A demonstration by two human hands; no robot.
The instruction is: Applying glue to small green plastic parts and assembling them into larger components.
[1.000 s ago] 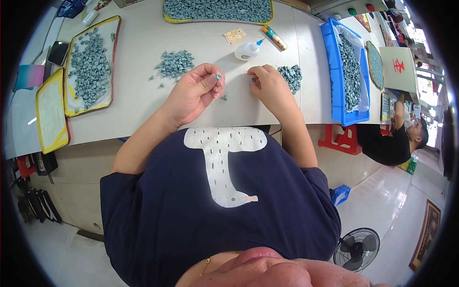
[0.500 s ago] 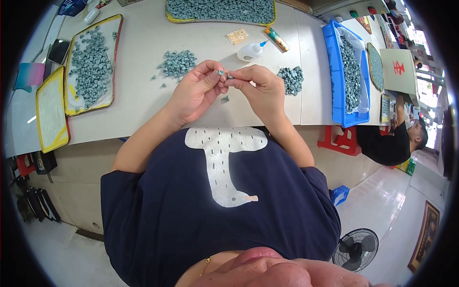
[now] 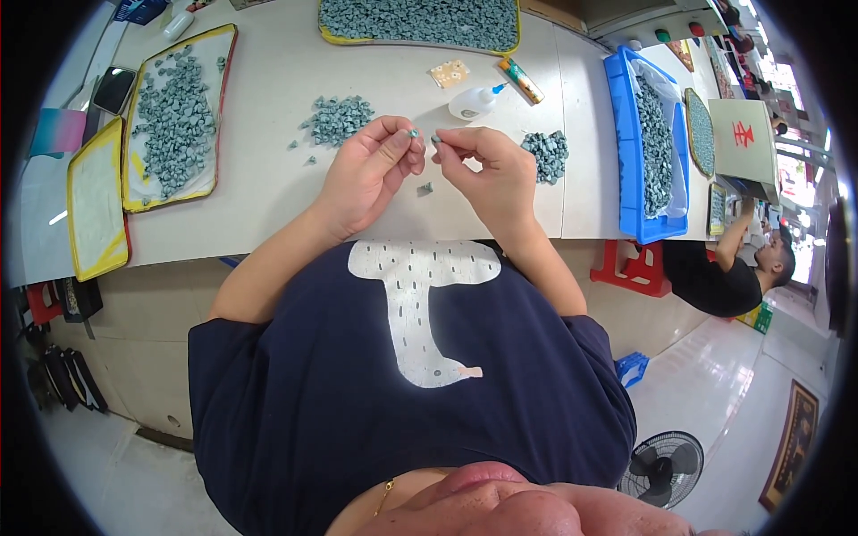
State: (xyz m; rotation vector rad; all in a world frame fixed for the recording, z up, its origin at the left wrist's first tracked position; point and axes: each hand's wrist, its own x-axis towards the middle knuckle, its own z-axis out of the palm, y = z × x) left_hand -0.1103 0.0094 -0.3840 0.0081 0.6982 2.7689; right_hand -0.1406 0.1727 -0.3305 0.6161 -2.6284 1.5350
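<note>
My left hand (image 3: 371, 174) pinches a small grey-green piece (image 3: 414, 133) between thumb and forefinger, over the table. Facing it, my right hand (image 3: 494, 171) holds another small greenish piece (image 3: 435, 139) in its fingertips; a narrow gap separates the two. Below them on the table lies one loose piece (image 3: 425, 188). A loose pile of grey-green pieces (image 3: 340, 120) spreads beyond my left hand, with a few strays beside it. Just right of my right hand sits a tighter pile of such pieces (image 3: 545, 157).
A white squeeze bottle with a blue tip (image 3: 472, 104), a patterned packet (image 3: 449, 73) and a coloured tube (image 3: 521, 80) lie beyond my hands. Yellow-edged trays of pieces stand left (image 3: 225, 116) and far (image 3: 420, 44). A blue bin (image 3: 631, 147) is at right. A person (image 3: 715, 272) sits farther right.
My hands have drawn apart slightly, opening a gap between the two small pieces that were close together before. The whole view has shifted a little.
</note>
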